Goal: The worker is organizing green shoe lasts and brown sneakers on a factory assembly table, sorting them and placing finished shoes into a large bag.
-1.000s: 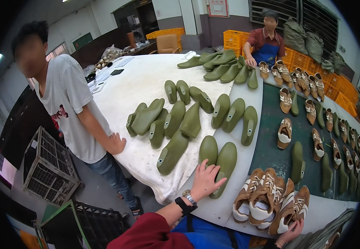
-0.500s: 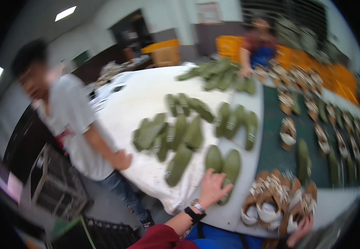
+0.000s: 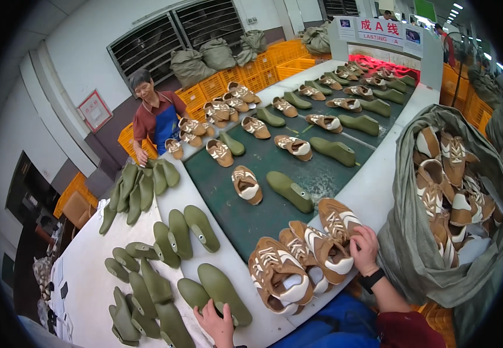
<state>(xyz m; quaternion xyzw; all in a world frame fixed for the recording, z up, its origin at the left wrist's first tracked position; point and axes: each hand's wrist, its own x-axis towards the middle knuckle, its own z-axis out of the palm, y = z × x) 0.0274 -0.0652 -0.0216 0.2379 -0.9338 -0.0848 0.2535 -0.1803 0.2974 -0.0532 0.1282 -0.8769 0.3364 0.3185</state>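
At the near edge of the work surface, my left hand (image 3: 217,327) rests its spread fingertips against a pair of green shoe lasts, the longer last (image 3: 221,284) and the shorter last (image 3: 192,291). My right hand (image 3: 365,250) has its fingers curled at the heel opening of a brown sneaker upper (image 3: 334,216) with white laces. That upper is the rightmost in a tight group of brown uppers (image 3: 274,267). Part of my right fingers is hidden against it. More green lasts (image 3: 141,296) lie on the white cloth to the left.
Uppers and lasts sit in rows on the dark green conveyor (image 3: 217,191). To the right, a grey-green sack (image 3: 405,191) bulges with uppers. A co-worker (image 3: 159,119) stands across the table by piled lasts (image 3: 132,191). Orange crates (image 3: 211,87) line the wall.
My view has swung to the right, bringing in the sack and the conveyor's far end; the person on the left is out of view. Both hands stay by the same lasts and uppers.
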